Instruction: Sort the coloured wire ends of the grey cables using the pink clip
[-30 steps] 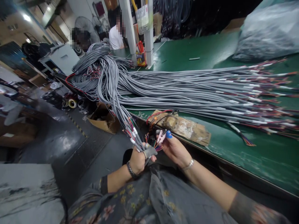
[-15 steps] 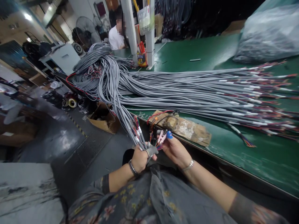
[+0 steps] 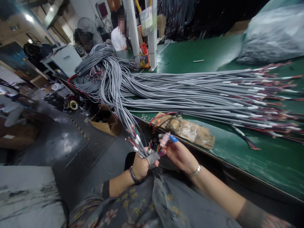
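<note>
My left hand (image 3: 140, 164) is closed around a bundle of grey cables (image 3: 129, 118), its thumb wrapped in grey. White sleeves and stripped, coloured ends stick up above that fist. A fan of thin coloured wires (image 3: 157, 148) comes out beside the left thumb, toward my right hand (image 3: 179, 155). The fingers of the right hand are curled in at these wires and seem to pinch them; the tips are partly blurred. A blue wrap (image 3: 173, 138) and a pale pink covering (image 3: 164, 139) show on its fingers.
Many grey cables (image 3: 190, 91) lie along the green table (image 3: 237, 158), beside a taped cardboard piece (image 3: 190, 129) at its edge. A coiled heap (image 3: 95, 72) sits at the far left. Below is an open carton (image 3: 104, 123). A plastic bag (image 3: 273, 34) and a seated person (image 3: 118, 38) are farther back.
Some cable ends at my left hand have spread to the left. The pink-covered fingers of my right hand have shifted slightly and are now blurred.
</note>
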A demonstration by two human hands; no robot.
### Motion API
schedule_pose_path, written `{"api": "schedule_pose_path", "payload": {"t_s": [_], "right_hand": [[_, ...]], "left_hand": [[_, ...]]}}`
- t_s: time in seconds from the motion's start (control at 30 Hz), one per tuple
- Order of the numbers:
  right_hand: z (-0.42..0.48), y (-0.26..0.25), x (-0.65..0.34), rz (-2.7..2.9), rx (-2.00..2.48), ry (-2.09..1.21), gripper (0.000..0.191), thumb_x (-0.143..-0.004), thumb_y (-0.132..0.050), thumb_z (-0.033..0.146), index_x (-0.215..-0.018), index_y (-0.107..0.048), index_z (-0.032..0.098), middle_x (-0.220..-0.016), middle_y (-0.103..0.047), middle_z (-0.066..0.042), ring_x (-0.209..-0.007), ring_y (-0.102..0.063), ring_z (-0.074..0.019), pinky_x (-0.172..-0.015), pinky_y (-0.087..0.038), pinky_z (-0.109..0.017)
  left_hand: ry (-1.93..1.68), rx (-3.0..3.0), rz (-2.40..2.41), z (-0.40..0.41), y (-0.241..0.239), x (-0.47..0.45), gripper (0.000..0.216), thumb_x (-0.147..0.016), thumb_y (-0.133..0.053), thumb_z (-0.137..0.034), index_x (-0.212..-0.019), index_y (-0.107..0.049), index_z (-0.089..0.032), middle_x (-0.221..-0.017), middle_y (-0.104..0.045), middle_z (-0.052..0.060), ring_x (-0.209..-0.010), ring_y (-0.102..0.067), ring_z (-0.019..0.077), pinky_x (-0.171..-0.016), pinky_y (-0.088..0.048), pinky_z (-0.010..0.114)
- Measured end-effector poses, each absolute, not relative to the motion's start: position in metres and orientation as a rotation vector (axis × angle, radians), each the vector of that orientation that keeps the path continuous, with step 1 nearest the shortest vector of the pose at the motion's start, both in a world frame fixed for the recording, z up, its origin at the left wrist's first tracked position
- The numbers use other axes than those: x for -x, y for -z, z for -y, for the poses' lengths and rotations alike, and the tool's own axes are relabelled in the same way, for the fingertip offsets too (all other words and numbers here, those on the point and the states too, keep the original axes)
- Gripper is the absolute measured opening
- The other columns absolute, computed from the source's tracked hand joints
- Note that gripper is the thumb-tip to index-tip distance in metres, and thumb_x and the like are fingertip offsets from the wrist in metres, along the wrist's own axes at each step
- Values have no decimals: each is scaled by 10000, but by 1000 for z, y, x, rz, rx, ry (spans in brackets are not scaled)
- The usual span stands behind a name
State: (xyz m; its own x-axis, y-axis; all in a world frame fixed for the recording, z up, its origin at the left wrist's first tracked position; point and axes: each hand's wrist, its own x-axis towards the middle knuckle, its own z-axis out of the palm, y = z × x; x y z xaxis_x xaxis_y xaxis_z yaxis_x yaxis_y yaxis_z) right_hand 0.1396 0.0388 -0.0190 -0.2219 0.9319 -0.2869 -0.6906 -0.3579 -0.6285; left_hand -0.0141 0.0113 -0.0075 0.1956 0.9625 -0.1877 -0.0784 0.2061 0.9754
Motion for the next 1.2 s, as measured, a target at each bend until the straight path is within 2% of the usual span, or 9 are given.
{"api": "schedule_pose_path", "payload": {"t_s": [0.13,0.37,0.63,0.77,0.97,1.2], "right_hand": [[-38,17,-139,461,791,-1766,295,-649,-774,479,-796,-725,228,-732,-697,-12,-649,-586,-146,-575,-464,-255],[-36,13,-142,540,811,-1746,275,-667,-766,469,-770,-709,221,-709,-662,-3,-640,-564,-137,-593,-472,-255],[-35,11,-146,559,881,-1773,320,-657,-758,512,-760,-719,212,-716,-666,-15,-628,-551,-142,-576,-461,-264],[-36,16,-150,575,900,-1814,359,-703,-689,579,-782,-720,230,-759,-690,-33,-684,-595,-178,-631,-486,-300],[-38,20,-150,546,887,-1798,314,-698,-717,543,-846,-724,266,-816,-717,-27,-785,-637,-226,-766,-505,-383],[-38,24,-147,520,897,-1781,338,-636,-758,562,-800,-734,267,-779,-722,-23,-771,-639,-238,-771,-512,-408]], "left_hand": [[-1005,-1043,-1126,-12,7,11,344,-700,-688,-442,-507,-601,-171,-481,-603,27,-506,-571,147,-565,-452,273],[-1084,-1048,-1150,-16,8,4,354,-707,-683,-431,-479,-570,-186,-474,-589,17,-539,-579,150,-640,-474,285],[-1073,-1072,-1176,-15,5,0,345,-720,-681,-434,-512,-586,-175,-490,-600,17,-516,-553,136,-605,-450,274],[-1046,-1063,-1179,-15,-2,-1,374,-696,-696,-474,-503,-575,-178,-472,-586,17,-510,-548,137,-605,-446,277],[-1020,-1087,-1208,-14,-1,-1,390,-705,-688,-480,-486,-577,-176,-479,-584,19,-511,-545,134,-589,-433,268],[-971,-1102,-1211,-13,5,-1,381,-710,-689,-459,-487,-575,-171,-477,-574,11,-493,-519,121,-561,-413,256]]}}
